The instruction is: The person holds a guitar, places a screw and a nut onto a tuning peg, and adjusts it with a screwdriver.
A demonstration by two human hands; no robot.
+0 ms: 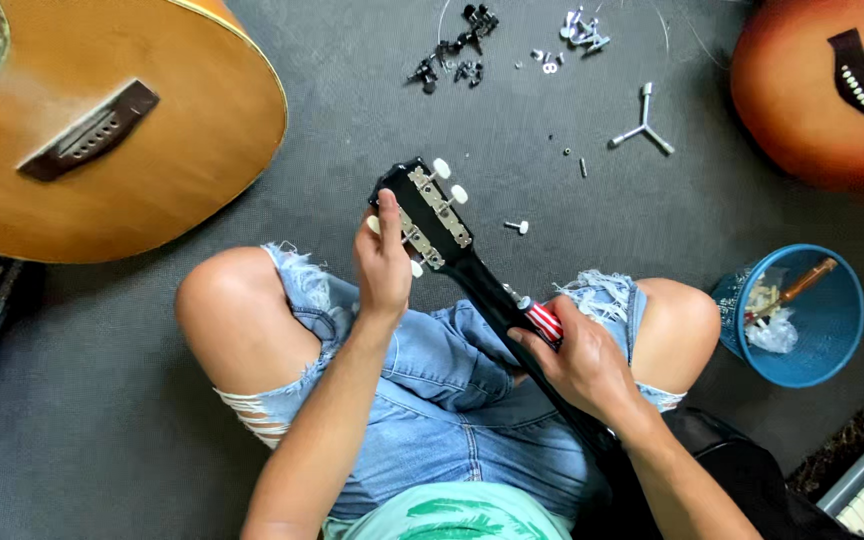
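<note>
Sitting cross-legged on grey carpet, the person rests a black guitar neck (497, 295) across the lap. Left hand (384, 262) curls around the headstock (422, 215), thumb up along its edge. Right hand (582, 360) is wrapped around a red-and-white striped screwdriver (544, 320) beside the neck. A blue bin (832, 345) stands nearby.

The black guitar headstock (422, 215) looks glossy, with shiny metal tuner plates (440, 207). Beside it, the grey carpet (352, 140) looks rough and matt.
</note>
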